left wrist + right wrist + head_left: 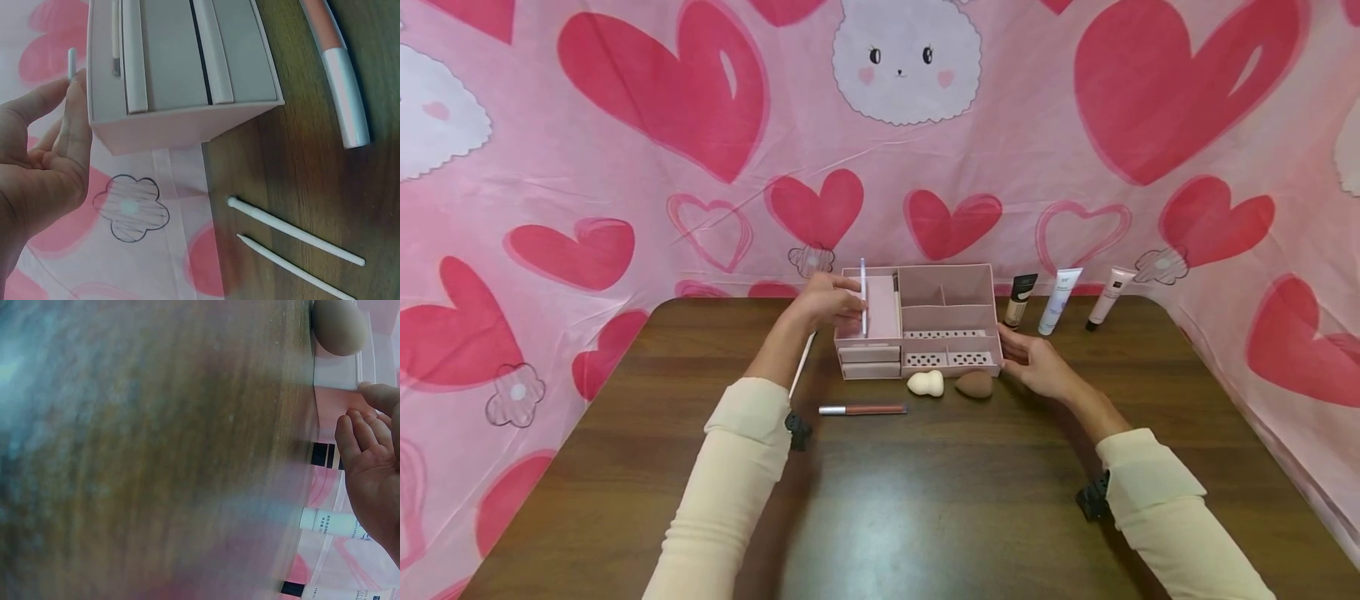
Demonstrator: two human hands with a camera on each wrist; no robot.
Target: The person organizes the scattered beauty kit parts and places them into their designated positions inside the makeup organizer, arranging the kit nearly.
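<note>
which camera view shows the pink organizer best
The head view: it takes in nearly the whole organizer, both open compartments and drawer fronts. The left wrist view shows drawer fronts and one side; the right wrist view only one end, partly behind the right hand.

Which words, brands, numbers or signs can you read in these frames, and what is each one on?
No text can be quoted with certainty.
White tube: dark print, with rows of small characters in the right wrist view; too small and blurred to read.
Pink tube: a small dark label and fine print; too small to read.
Black-and-beige tube: faint marks at most; unreadable.
Pink organizer: no lettering visible.
</note>
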